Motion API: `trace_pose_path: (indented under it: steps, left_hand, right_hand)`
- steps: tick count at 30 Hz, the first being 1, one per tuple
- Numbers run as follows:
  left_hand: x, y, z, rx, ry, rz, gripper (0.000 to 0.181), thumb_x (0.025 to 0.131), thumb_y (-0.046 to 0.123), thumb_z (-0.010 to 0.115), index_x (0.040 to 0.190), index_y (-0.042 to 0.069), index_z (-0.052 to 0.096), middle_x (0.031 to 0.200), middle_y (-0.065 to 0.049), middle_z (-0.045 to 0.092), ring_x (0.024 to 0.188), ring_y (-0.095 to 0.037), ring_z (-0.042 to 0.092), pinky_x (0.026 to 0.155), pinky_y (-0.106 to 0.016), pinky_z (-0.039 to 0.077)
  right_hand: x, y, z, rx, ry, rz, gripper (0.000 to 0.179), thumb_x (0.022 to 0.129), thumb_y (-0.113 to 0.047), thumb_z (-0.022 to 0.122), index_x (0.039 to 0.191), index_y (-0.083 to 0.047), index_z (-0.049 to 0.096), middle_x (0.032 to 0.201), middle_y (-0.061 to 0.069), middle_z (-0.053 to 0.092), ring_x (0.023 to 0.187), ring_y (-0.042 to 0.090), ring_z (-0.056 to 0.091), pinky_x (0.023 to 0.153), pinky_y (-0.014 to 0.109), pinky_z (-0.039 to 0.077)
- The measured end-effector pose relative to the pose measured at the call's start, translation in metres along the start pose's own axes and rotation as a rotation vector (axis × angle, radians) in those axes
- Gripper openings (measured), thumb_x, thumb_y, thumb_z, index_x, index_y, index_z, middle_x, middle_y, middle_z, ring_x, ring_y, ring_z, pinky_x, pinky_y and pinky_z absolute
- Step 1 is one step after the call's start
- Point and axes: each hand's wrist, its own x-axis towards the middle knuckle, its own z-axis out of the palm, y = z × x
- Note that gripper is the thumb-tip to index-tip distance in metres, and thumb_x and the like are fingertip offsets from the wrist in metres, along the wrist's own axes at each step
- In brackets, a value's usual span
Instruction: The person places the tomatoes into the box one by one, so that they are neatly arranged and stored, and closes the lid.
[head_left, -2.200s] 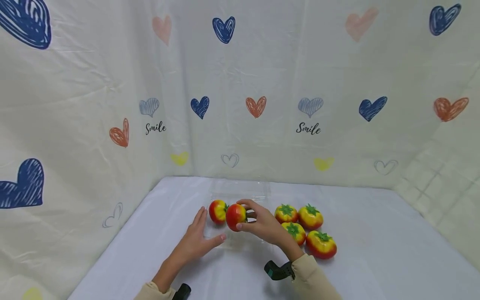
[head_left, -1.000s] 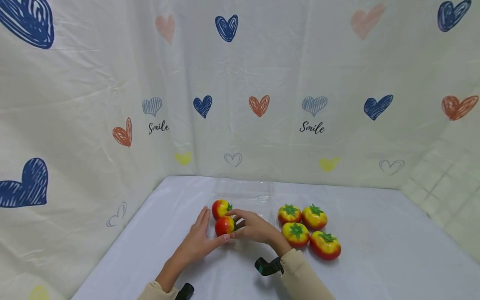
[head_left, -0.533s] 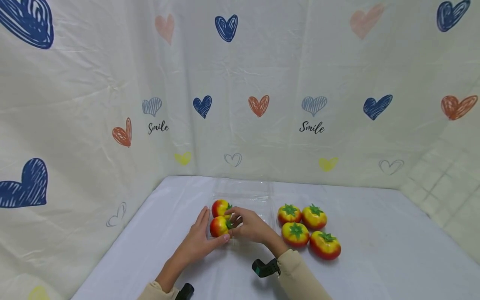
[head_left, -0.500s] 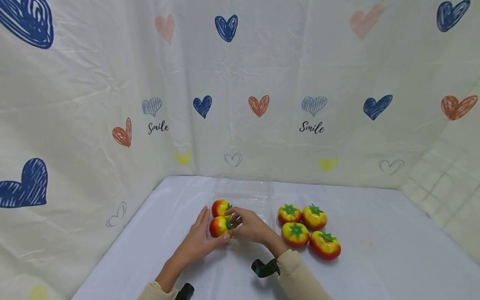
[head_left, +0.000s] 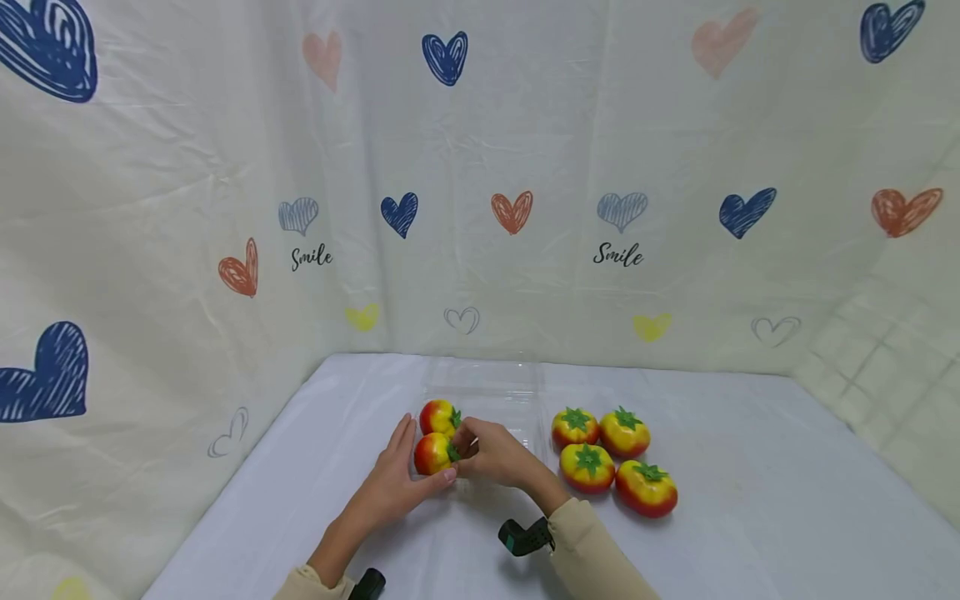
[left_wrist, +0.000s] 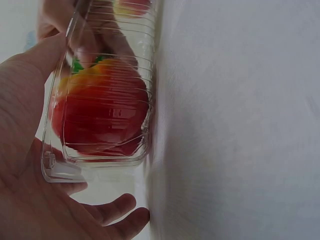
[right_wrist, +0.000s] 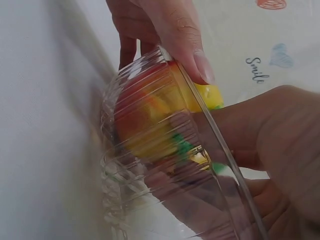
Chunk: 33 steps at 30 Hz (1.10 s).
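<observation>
A clear plastic clamshell box (head_left: 521, 412) stands on the cloth, its lid (head_left: 483, 372) folded back. Two glossy red-and-yellow persimmons lie at its left side, the rear persimmon (head_left: 435, 415) behind the front persimmon (head_left: 429, 455), both tipped with green tops facing right. My right hand (head_left: 498, 454) reaches into the box, fingers curled, pinching near the front persimmon's green top (right_wrist: 182, 145). My left hand (head_left: 390, 482) lies round the box's near left corner with fingers extended, its thumb along the front rim (right_wrist: 220, 140). The other right fingertips are partly hidden.
Several more persimmons (head_left: 587, 468) sit close together on the white tablecloth (head_left: 750, 483), just right of the box. Behind the table hangs a pale curtain (head_left: 555, 275) with printed hearts. Both wrists wear dark devices (head_left: 525, 537).
My right hand has carried the front persimmon left and down into the box, beside the rear one. It has turned so its green top faces right. My left hand has hardly moved.
</observation>
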Motion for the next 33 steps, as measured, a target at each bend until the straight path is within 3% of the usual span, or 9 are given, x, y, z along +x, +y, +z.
trace_pose_path:
  steps: [10,19,33]
  left_hand:
    - [0.0,0.003,0.001,0.011,-0.011,-0.018,0.12,0.09,0.066,0.076,0.17,-0.001,0.016,0.178,-0.018,0.01,0.158,-0.048,0.023,0.117,-0.072,0.031]
    - [0.0,0.002,0.001,-0.002,-0.009,-0.013,0.12,0.09,0.065,0.077,0.17,-0.002,0.016,0.178,-0.019,0.01,0.158,-0.048,0.022,0.118,-0.072,0.029]
    - [-0.001,0.0,0.0,0.015,-0.013,-0.018,0.12,0.09,0.065,0.077,0.169,-0.003,0.017,0.178,-0.021,0.01,0.158,-0.049,0.022,0.119,-0.072,0.028]
  right_hand:
    - [-0.008,0.001,-0.011,0.02,-0.007,0.018,0.033,0.094,-0.012,0.083,0.122,-0.002,0.067,0.112,0.014,0.072,0.102,0.027,0.07,0.093,0.046,0.062]
    - [-0.011,0.002,-0.016,0.028,-0.006,0.028,0.034,0.098,-0.012,0.078,0.128,-0.001,0.068,0.119,0.016,0.072,0.105,0.032,0.07,0.095,0.049,0.061]
    - [-0.024,-0.002,-0.035,-0.035,0.086,0.0,0.049,0.102,-0.016,0.075,0.147,-0.006,0.06,0.138,0.023,0.065,0.119,0.039,0.068,0.095,0.053,0.061]
